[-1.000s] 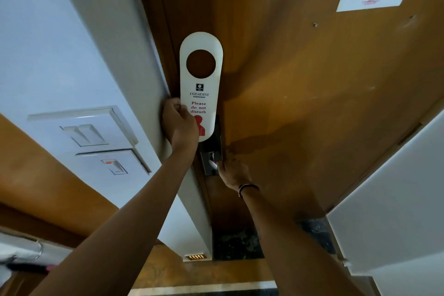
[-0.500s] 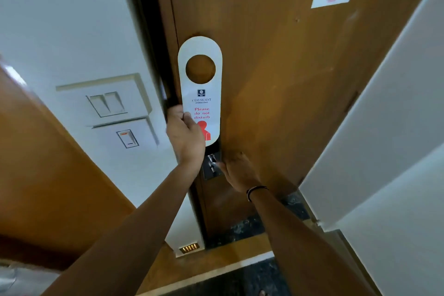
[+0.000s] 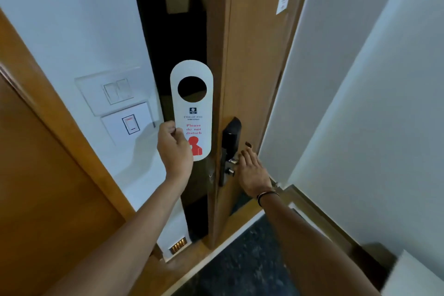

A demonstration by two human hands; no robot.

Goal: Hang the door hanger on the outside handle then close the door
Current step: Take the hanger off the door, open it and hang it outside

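Before the gap, left hand raised.

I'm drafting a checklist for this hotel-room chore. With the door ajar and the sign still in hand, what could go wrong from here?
1. The left hand pinches only the lower edge of the door hanger, so the card could slip or bend when threaded onto a handle.
2. The outside handle is hidden behind the door; the hole must be aimed largely blind.
3. The right hand rests at the lock near the door's edge; closing early could catch the card or fingers.
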